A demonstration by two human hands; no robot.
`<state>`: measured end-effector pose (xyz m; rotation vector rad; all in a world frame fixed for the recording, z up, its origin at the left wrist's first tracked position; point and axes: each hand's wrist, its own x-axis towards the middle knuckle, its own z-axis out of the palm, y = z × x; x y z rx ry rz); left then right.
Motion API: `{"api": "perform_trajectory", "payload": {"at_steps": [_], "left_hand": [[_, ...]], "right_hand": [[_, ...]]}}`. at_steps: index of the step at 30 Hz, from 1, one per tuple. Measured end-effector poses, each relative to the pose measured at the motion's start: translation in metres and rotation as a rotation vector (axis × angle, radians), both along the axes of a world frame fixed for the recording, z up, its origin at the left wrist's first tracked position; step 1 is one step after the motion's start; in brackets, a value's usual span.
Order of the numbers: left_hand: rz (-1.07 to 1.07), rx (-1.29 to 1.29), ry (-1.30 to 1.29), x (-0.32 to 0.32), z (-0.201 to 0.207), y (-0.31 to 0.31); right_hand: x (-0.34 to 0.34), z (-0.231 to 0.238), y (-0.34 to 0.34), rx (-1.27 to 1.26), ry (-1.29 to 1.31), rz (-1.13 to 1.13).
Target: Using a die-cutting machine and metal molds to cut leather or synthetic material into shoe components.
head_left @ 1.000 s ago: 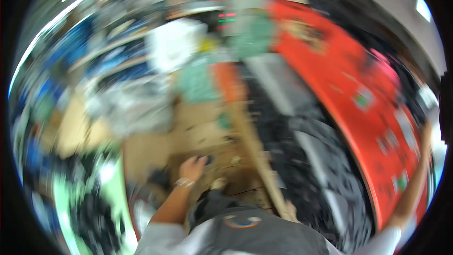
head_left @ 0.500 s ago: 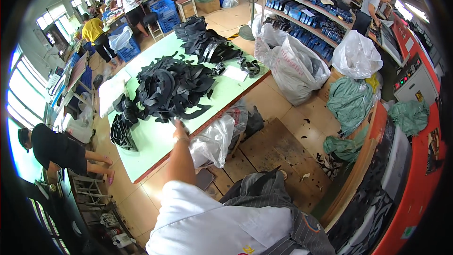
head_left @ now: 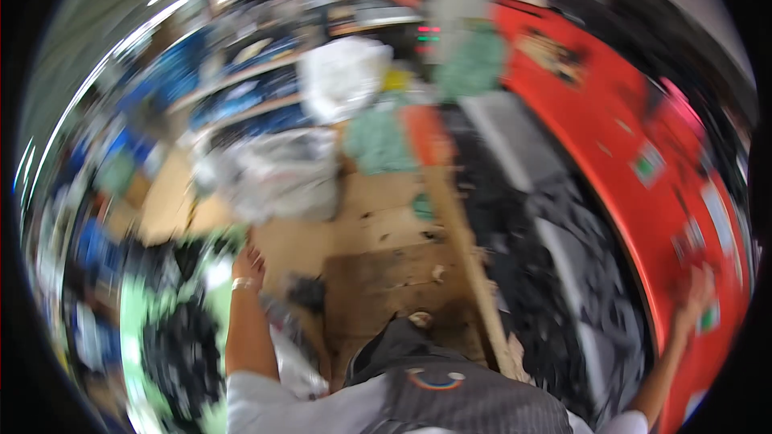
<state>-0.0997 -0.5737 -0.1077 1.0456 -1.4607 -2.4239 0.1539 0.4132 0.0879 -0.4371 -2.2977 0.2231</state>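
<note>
At the near edge of the green bench (head_left: 137, 313), my left hand (head_left: 248, 261) rests with its fingers spread flat and nothing between them; a pale band circles the wrist just behind it. I am watching a badly smeared picture, so fine detail is lost. Just to the left of that hand and nearer to me, heaps of black fabric pieces (head_left: 181, 345) lie on the bench top, the closest heap almost touching the forearm. Just to the hand's right, down on the wooden floor (head_left: 378, 229), sits a small dark scrap (head_left: 307, 291). Beyond the fingertips stands a big clear plastic sack (head_left: 269, 173), stuffed full, with a teal bundle (head_left: 376, 141) to the right of it and a white sack (head_left: 342, 76) farther off still. Behind those I can make out blurred shelves (head_left: 233, 92) with blue things on them.

My right hand (head_left: 693, 301) is stretched well away on the other side, up against the long red machine (head_left: 643, 153); motion blur hides the fingers, so I cannot tell whether it is gripping or loose. Between the two hands run a wooden rail (head_left: 466, 257) and a dark, grey-streaked surface (head_left: 555, 257) at the foot of the machine.
</note>
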Motion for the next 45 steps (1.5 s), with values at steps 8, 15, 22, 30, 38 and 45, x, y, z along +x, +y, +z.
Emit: {"api": "perform_trajectory", "payload": {"at_steps": [8,15,22,30,38,45], "left_hand": [[-0.875,-0.473,0.253,-0.312,0.071,0.294],[-1.350,-0.791,0.656,-0.415,0.078,0.611],[-1.253,-1.848,0.960,-0.314,0.099,0.761],[-1.291,-2.005,0.952,-0.331,0.106,0.734],[-1.356,-2.008,0.991,-0.321,0.102,0.670],[-1.246,-1.948,0.911,-0.325,0.089,0.630]], "right_hand": [[0.108,-0.101,-0.150,-0.271,-0.517,-1.080],[0.066,-0.118,-0.148,-0.201,-0.474,-1.220],[0.074,-0.125,-0.122,-0.607,-0.530,-1.470],[0.084,-0.109,-0.125,-0.635,-0.670,-1.401],[0.125,-0.133,-0.198,-0.634,-0.619,-1.403],[0.117,-0.111,-0.249,-0.812,-0.597,-1.279]]}}
